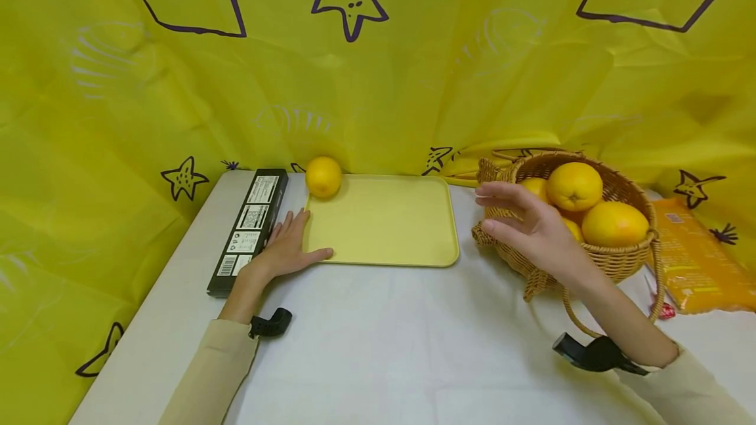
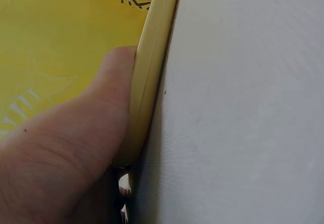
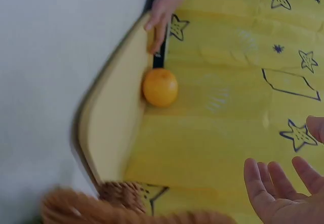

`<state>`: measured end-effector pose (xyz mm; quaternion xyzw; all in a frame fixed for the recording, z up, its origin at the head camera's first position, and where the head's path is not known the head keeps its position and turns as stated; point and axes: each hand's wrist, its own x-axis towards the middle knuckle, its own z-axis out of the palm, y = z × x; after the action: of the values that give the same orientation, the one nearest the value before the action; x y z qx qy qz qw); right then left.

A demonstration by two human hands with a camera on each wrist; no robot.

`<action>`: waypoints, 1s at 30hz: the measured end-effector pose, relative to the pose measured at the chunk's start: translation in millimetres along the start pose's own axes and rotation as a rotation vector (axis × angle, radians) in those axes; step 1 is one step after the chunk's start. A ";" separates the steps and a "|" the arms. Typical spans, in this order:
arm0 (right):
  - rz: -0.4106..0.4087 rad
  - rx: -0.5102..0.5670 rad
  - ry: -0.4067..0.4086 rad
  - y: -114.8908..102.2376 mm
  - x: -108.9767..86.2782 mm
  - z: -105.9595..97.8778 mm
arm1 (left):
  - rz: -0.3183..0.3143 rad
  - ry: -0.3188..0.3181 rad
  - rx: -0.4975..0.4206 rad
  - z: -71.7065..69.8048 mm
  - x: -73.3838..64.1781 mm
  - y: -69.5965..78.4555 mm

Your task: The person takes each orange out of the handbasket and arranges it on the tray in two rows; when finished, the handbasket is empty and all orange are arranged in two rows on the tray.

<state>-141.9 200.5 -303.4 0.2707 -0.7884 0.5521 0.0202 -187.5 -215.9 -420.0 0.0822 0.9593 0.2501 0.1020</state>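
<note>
A pale yellow rectangular tray (image 1: pixel 384 220) lies on the white table, and one orange (image 1: pixel 323 177) rests on its far left corner. My left hand (image 1: pixel 285 248) touches the tray's near left corner, thumb along the near rim, fingers stretched out along the left side. In the left wrist view the thumb (image 2: pixel 119 77) lies against the rim. My right hand (image 1: pixel 534 231) is raised in front of the left side of a wicker basket (image 1: pixel 617 261), its fingers spread and holding nothing. Inside the basket sit several oranges (image 1: pixel 575 186). The right wrist view shows those spread fingers (image 3: pixel 281 181) with nothing between them.
A long black box with white labels (image 1: pixel 248 231) lies left of the tray, beside the left hand. An orange packet (image 1: pixel 703 254) lies right of the basket, with a small red item (image 1: pixel 666 311) near it. A yellow patterned cloth (image 1: pixel 390 84) hangs behind the table.
</note>
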 end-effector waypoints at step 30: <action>0.269 -0.223 0.107 18.1 71.0 -184.1 | 0.010 0.004 -0.013 0.3 -0.7 -0.8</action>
<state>-259.7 338.5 -223.7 0.1292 -0.8716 0.4726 0.0178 -186.9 -216.6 -420.5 0.0859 0.9574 0.2570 0.0993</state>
